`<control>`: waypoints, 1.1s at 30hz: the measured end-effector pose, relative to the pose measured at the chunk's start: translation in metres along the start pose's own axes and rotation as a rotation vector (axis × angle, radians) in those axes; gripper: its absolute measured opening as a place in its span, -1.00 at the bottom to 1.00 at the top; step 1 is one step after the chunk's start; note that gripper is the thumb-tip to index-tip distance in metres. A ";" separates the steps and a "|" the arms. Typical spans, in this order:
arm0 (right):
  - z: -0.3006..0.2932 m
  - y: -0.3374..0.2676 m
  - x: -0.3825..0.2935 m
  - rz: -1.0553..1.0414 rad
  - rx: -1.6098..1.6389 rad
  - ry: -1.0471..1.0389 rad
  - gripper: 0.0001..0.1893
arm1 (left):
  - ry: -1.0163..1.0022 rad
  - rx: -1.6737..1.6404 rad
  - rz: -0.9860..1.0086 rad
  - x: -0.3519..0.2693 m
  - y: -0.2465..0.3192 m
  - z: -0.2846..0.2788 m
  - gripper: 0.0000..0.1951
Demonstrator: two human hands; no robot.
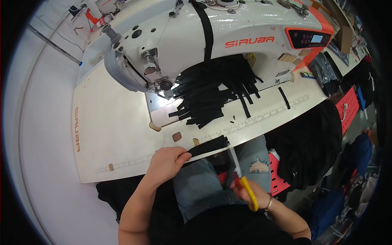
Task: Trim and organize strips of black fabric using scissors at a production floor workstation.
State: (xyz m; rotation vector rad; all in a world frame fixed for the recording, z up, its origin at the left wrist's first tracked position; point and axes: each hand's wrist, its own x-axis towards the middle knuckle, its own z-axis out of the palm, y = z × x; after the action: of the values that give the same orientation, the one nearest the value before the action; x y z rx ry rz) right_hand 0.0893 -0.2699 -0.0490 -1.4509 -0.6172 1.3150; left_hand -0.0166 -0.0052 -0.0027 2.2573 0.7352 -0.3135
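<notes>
Close to the table's front edge, my left hand (170, 160) pinches one end of a flat black fabric strip (209, 147). My right hand (252, 191) grips yellow-handled scissors (235, 162) over my lap, with the blades pointing up to the strip's far end. Whether the blades touch the fabric cannot be made out. A heap of short black strips (211, 87) lies under the arm of the white sewing machine (190, 39). One long black band (207, 30) hangs over the machine's arm and runs down to the heap.
A printed ruler (254, 122) runs along the front of the sewing table (113, 122). One loose black strip (284, 98) lies at its right part. Black cloth (309, 141) is piled right of my knees, beside a red perforated panel (275, 176). A white wall (46, 122) bounds the left.
</notes>
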 end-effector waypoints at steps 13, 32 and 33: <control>0.032 0.019 0.015 0.171 0.020 -0.206 -0.51 | 0.006 0.027 0.004 0.001 0.003 0.003 -0.75; 0.043 0.009 0.027 0.122 -0.082 -0.209 -0.51 | -0.041 -0.077 0.021 0.002 -0.001 -0.002 -0.77; 0.044 0.008 0.028 0.113 -0.063 -0.181 -0.52 | -0.044 -0.081 0.028 0.003 0.000 -0.002 -0.78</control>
State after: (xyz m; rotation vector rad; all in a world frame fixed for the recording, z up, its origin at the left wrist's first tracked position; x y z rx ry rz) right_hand 0.0540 -0.2333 -0.0617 -1.4452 -0.7085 1.5392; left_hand -0.0146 -0.0024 -0.0022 2.1758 0.6803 -0.3139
